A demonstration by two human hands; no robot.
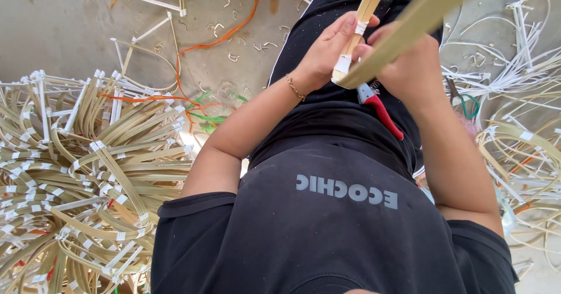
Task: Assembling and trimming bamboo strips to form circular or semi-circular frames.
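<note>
Bamboo strips [403, 28], pale and flat, meet between the two hands over the person's lap, and their long axis runs from that joint up and away toward the top right of the view. The left hand [327, 51] closes around the narrower strip [365, 11] where white tape [342, 64] binds its end, fingers wrapped over and thumb pressed against it. The right hand [409, 66] closes on the wider strip just beside the left, so the two grips almost touch at the taped joint, and the same hand also keeps a red-handled cutter [380, 110] tucked under the palm, its handles pointing down toward the body. Both hands sit equally near the joint; the free length of the strips lies beyond them, away from the body. On the left of the floor rests a heap of taped bamboo frames [82, 177], with loose curved strips [520, 148] on the right and an orange cord [222, 37] trailing across the concrete floor [52, 19].
</note>
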